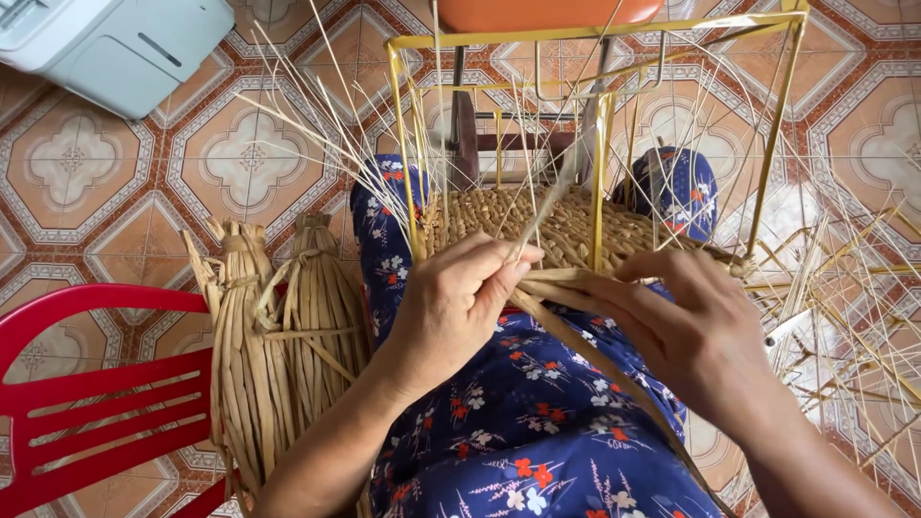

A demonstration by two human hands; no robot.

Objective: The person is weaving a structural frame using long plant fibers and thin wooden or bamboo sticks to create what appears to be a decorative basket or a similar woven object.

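Observation:
A yellow metal wire frame (600, 144) rests on my lap with a band of woven straw (566, 225) laced through its lower part and thin stiff stalks fanning out above. My left hand (451, 307) pinches a flat straw strand (576, 350) at the weave's near edge. My right hand (686, 326) grips the same strand close by, fingers curled over it. The strand trails down across my blue flowered trousers (537, 422).
Two tied bundles of dried straw (278, 345) lean at my left knee. A red plastic chair (86, 403) stands at lower left, a grey-white box (115, 43) at upper left. Loose thin stalks (844, 326) litter the patterned tile floor on the right. An orange seat (547, 13) sits behind the frame.

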